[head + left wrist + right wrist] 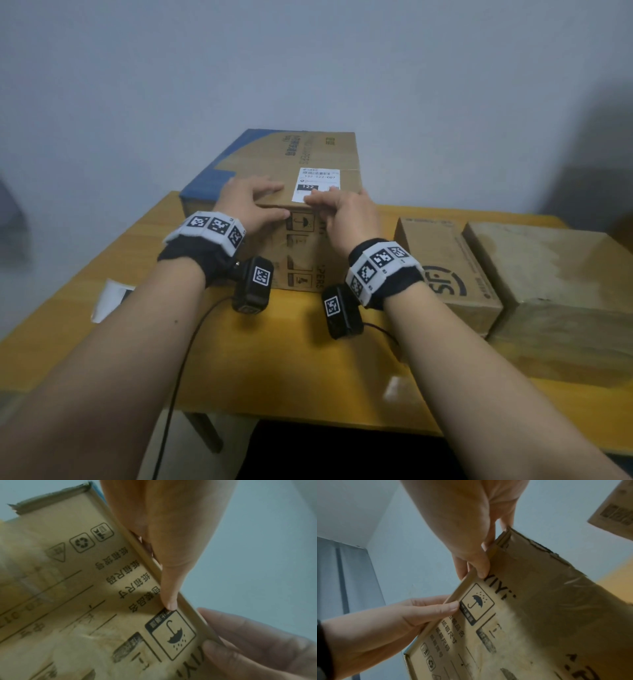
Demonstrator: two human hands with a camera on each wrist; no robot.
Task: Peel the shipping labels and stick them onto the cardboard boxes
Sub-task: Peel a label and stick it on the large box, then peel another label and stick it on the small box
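Observation:
A large cardboard box [308, 150] with a blue corner stands on the yellow table [291, 359]. A white shipping label [317, 183] lies on its top near the front edge. My left hand [250, 202] rests left of the label, fingers flat on the top and thumb on the front face. My right hand [346, 212] presses its fingers on the label's near edge, thumb against the front face. In the wrist views the left hand's thumb [169, 599] and the right hand's thumb [481, 572] both lie on the printed front of the box [539, 615], beside an umbrella symbol.
Right of the large box sit a smaller printed cardboard box [445, 267] and a plain one [555, 274]. A white backing sheet [109, 301] lies at the table's left edge and a small white scrap [394, 387] near the front. A wall stands close behind.

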